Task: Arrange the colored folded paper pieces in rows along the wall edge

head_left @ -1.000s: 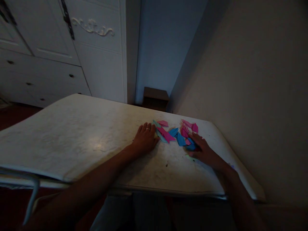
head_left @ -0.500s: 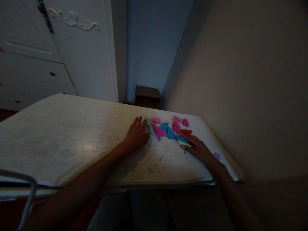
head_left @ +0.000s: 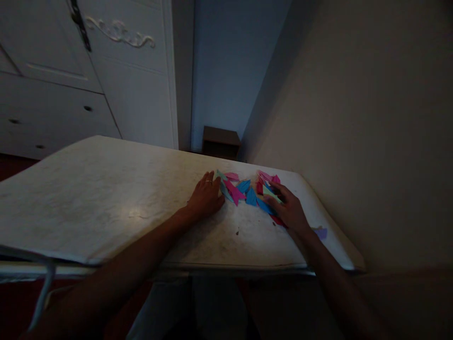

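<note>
My left hand [head_left: 207, 196] lies flat on the table, its fingers stretched out and a ring on one of them. Its fingertips meet the edge of a pale green folded paper [head_left: 225, 190]. Over that paper lies a magenta folded paper [head_left: 234, 192], with blue folded papers [head_left: 251, 196] to its right. My right hand [head_left: 290, 208] pinches a light green folded paper [head_left: 271, 193] between thumb and fingers, with some blue paper showing behind it. Below the hand, a red folded paper [head_left: 279, 221] is partly covered. Pink folded papers [head_left: 262, 176] lie just beyond.
The worn white table [head_left: 141, 222] has its right end close to a wall [head_left: 371, 141]. A purple paper [head_left: 321, 233] lies by my right wrist. Beyond the table stand a white cabinet [head_left: 138, 99] and a brown box-like shelf [head_left: 222, 136]. A metal bar [head_left: 46, 288] curves at lower left.
My right hand has lifted the light green paper up and away from the near side of the pile. The red paper now lies nearer me, under that hand. My left hand stays by the papers.
</note>
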{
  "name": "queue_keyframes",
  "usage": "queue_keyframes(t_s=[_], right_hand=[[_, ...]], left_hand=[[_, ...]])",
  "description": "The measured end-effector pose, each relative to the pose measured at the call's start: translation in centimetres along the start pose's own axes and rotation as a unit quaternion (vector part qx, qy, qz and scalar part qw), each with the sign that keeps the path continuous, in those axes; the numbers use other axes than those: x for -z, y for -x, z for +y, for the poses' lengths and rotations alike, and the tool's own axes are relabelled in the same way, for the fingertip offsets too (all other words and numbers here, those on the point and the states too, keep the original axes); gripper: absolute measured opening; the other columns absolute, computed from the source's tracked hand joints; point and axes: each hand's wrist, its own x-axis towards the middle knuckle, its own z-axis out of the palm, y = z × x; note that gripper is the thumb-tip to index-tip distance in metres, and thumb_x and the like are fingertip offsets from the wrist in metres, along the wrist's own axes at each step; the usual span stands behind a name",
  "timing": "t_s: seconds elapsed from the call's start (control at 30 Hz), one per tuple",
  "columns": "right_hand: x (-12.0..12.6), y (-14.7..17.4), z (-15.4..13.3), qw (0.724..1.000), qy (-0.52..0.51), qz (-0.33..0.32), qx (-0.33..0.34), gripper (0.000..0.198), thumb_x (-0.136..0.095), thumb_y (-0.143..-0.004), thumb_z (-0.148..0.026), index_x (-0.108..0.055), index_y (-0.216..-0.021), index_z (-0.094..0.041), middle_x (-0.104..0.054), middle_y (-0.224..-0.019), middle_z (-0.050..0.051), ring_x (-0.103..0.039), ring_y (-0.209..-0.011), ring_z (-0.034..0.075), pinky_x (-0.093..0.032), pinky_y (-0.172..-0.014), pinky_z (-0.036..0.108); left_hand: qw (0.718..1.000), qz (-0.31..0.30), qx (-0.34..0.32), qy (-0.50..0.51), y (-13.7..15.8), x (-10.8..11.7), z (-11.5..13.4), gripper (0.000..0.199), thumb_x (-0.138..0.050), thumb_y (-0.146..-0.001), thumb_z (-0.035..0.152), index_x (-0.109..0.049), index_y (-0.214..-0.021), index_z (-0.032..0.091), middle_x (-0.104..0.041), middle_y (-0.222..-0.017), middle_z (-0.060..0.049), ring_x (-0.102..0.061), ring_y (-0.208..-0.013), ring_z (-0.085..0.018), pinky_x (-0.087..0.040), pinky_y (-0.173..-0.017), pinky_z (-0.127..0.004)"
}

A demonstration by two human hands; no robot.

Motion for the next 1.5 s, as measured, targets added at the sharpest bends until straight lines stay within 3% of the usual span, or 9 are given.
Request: queue_keyframes(t_s=[0.13, 0.27, 0.43, 0.6, 0.67, 0.9, 1.1, 1.3, 1.5], right_hand=[[-3.3, -3.5, -0.3, 0.994, -0.091, 0.011, -0.054, 0.048, -0.06, -0.084, -0.049, -0.063, -0.121, -0.019, -0.066, -0.119, 0.011, -0.063, -0.104, 0.025, -0.051, -0.089, 0.041], [-5.2, -5.8, -0.5, 0.998, -0.019, -0.009, -0.063, 0.04, -0.059, -0.081, -0.045, -0.068, -0.108, -0.016, -0.069, -0.112, 0.013, -0.064, -0.101, 0.027, -0.049, -0.089, 0.041], [-4.8, -6.1, -0.3, 0.996, 0.048, -0.071, -0.015, 0.04, -0.04, -0.092, -0.044, -0.069, -0.083, -0.018, -0.071, -0.077, 0.006, -0.064, -0.073, 0.022, -0.049, -0.073, 0.034], [-4.4, -5.8, 0.0, 0.997, 0.08, -0.012, -0.003, 0.035, -0.04, -0.091, -0.04, -0.067, -0.085, -0.019, -0.072, -0.09, 0.009, -0.064, -0.082, 0.023, -0.047, -0.076, 0.033], [-4.5, -5.8, -0.1, 0.997, 0.079, -0.016, -0.011, 0.036, -0.04, -0.091, -0.041, -0.065, -0.079, -0.019, -0.071, -0.084, 0.008, -0.063, -0.077, 0.022, -0.046, -0.071, 0.032], [-4.8, -6.0, -1.2, 0.995, 0.1, -0.007, -0.019, 0.037, -0.039, -0.091, -0.041, -0.057, -0.065, -0.02, -0.064, -0.067, 0.004, -0.058, -0.065, 0.019, -0.041, -0.064, 0.029], [-5.1, -6.1, -1.4, 0.995, 0.032, -0.049, -0.085, 0.033, -0.041, -0.091, -0.038, -0.065, -0.079, -0.018, -0.066, -0.062, 0.003, -0.058, -0.051, 0.016, -0.043, -0.055, 0.028], [-4.2, -5.4, -0.2, 0.998, 0.015, -0.029, -0.059, 0.037, -0.046, -0.089, -0.045, -0.07, -0.095, -0.017, -0.069, -0.068, 0.003, -0.059, -0.053, 0.017, -0.047, -0.058, 0.03], [-2.8, -5.4, 1.5, 0.997, 0.016, 0.054, -0.046, 0.039, -0.052, -0.086, -0.043, -0.069, -0.108, -0.016, -0.072, -0.101, 0.01, -0.066, -0.088, 0.023, -0.05, -0.081, 0.037]], left_hand=[[1.0, 0.021, -0.013, 0.004, -0.1, -0.3, -0.1, 0.059, -0.051, -0.088, 0.033, -0.037, -0.14, 0.009, -0.028, -0.154, -0.023, -0.022, -0.144, -0.034, -0.029, -0.113, -0.047], [0.998, 0.049, -0.029, 0.019, -0.4, -0.9, -0.5, 0.06, -0.048, -0.091, 0.045, -0.039, -0.139, 0.011, -0.03, -0.153, -0.022, -0.023, -0.144, -0.034, -0.029, -0.113, -0.049], [0.995, 0.075, -0.065, 0.022, -0.3, -0.7, -0.5, 0.06, -0.046, -0.093, 0.05, -0.04, -0.141, 0.014, -0.028, -0.154, -0.022, -0.02, -0.145, -0.036, -0.026, -0.113, -0.053], [0.988, 0.053, -0.142, 0.0, -0.2, -0.6, 0.2, 0.058, -0.048, -0.093, 0.048, -0.044, -0.141, 0.016, -0.034, -0.153, -0.017, -0.017, -0.146, -0.034, -0.018, -0.117, -0.052], [0.986, 0.035, -0.163, -0.001, -0.2, -0.7, 0.4, 0.056, -0.045, -0.094, 0.048, -0.044, -0.14, 0.016, -0.041, -0.149, -0.016, -0.022, -0.145, -0.032, -0.016, -0.117, -0.051], [0.988, -0.011, -0.148, 0.03, -0.2, -0.4, 0.8, 0.06, -0.05, -0.092, 0.044, -0.035, -0.141, 0.013, -0.045, -0.145, -0.018, -0.043, -0.133, -0.029, -0.027, -0.113, -0.046], [0.99, 0.003, -0.131, 0.047, -0.4, -0.4, 0.4, 0.065, -0.052, -0.09, 0.044, -0.031, -0.143, 0.013, -0.041, -0.148, -0.018, -0.044, -0.132, -0.029, -0.029, -0.112, -0.043], [0.987, 0.008, -0.156, 0.03, -0.6, -0.3, -0.1, 0.049, -0.049, -0.092, 0.048, -0.053, -0.127, 0.014, -0.054, -0.134, -0.015, -0.052, -0.121, -0.028, -0.035, -0.108, -0.042], [0.987, 0.001, -0.157, 0.024, -0.3, 0.5, -0.4, 0.041, -0.05, -0.093, 0.044, -0.059, -0.121, 0.016, -0.06, -0.125, -0.013, -0.057, -0.113, -0.026, -0.038, -0.106, -0.043]])
